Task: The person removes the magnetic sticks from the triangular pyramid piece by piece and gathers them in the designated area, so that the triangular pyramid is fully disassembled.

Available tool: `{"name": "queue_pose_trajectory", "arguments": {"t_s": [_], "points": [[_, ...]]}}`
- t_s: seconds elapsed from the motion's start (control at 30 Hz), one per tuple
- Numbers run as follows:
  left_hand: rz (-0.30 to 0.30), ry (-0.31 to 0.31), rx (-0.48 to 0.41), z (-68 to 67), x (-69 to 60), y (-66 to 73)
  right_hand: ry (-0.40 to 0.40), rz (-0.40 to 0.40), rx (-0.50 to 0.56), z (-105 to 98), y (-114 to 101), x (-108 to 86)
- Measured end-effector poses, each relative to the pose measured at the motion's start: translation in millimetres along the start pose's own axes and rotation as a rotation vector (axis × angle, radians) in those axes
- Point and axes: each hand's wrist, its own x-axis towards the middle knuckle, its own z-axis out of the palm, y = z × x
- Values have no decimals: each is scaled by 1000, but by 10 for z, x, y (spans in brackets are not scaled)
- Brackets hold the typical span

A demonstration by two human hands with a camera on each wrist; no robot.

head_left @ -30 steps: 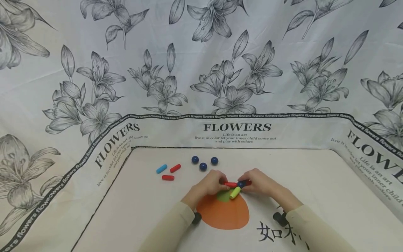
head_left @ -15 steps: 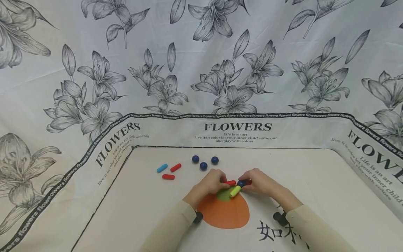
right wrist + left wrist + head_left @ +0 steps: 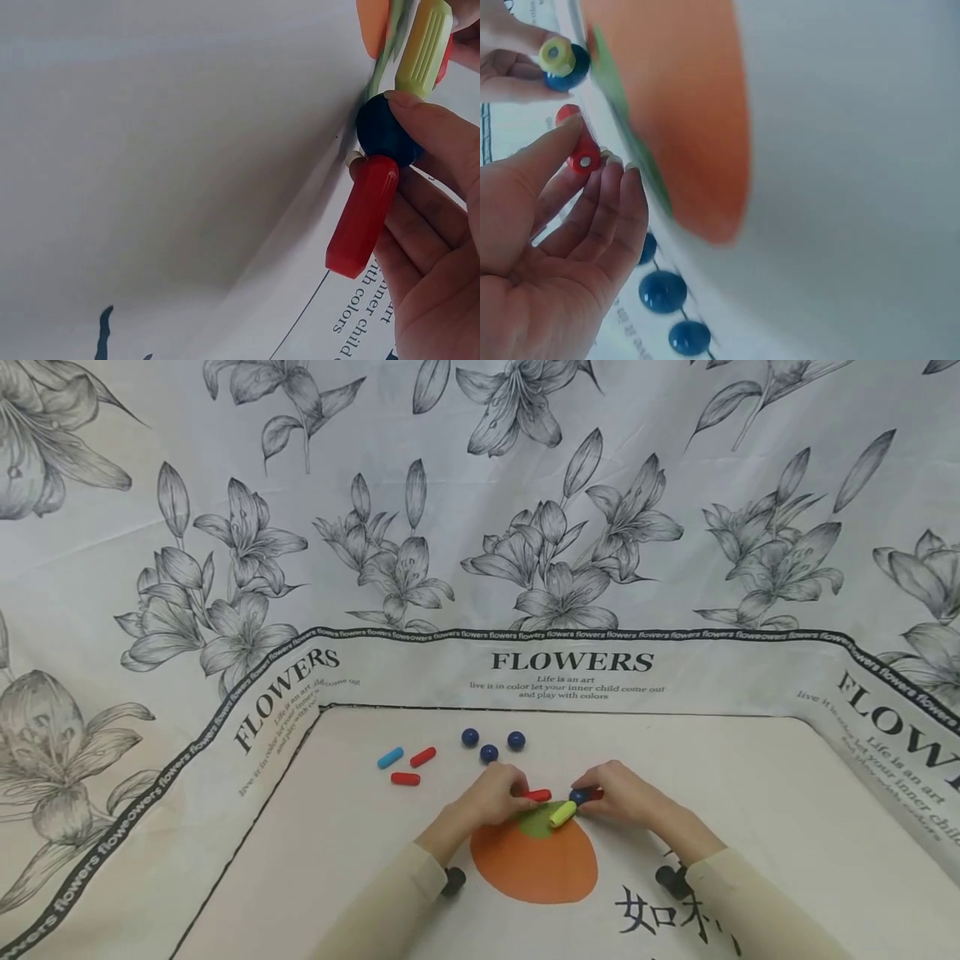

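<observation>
In the head view my left hand point(image 3: 486, 797) pinches a red rod point(image 3: 538, 795) between thumb and fingertips. A silver disc shows in that rod's end point(image 3: 585, 160) in the left wrist view. My right hand point(image 3: 622, 795) holds a dark blue ball point(image 3: 384, 129) by thumb and fingers. Joined to this ball are a yellow-green ridged rod point(image 3: 424, 49) and a second red rod point(image 3: 363, 219), pointing different ways. A gap separates the left hand's rod from the ball. Both hands are above the orange printed shape point(image 3: 534, 864).
Behind the left hand lie three blue balls point(image 3: 489, 752) in a loose cluster. Left of them are a light blue rod point(image 3: 390, 757) and two red rods point(image 3: 406, 779). Flower-printed cloth point(image 3: 570, 568) rises at the back of the light tabletop point(image 3: 330, 860).
My left hand has drawn left with its red rod, widening the gap to the blue ball. The right hand keeps its grip with little movement. The head view has shifted slightly.
</observation>
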Motion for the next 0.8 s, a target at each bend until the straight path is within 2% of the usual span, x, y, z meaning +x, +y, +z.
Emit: {"name": "queue_pose_trajectory", "arguments": {"t_s": [0.1, 0.3, 0.53, 0.8], "points": [[-31, 8, -25, -76, -90, -75, 7, 8, -6, 0, -2, -1], [-37, 37, 3, -261, -289, -276, 7, 0, -3, 1, -24, -6], [-58, 105, 12, -507, -494, -507, -2, 0, 3, -32, -19, -9], [-34, 201, -23, -808, -818, -986, -12, 8, -3, -18, -29, 13]]}}
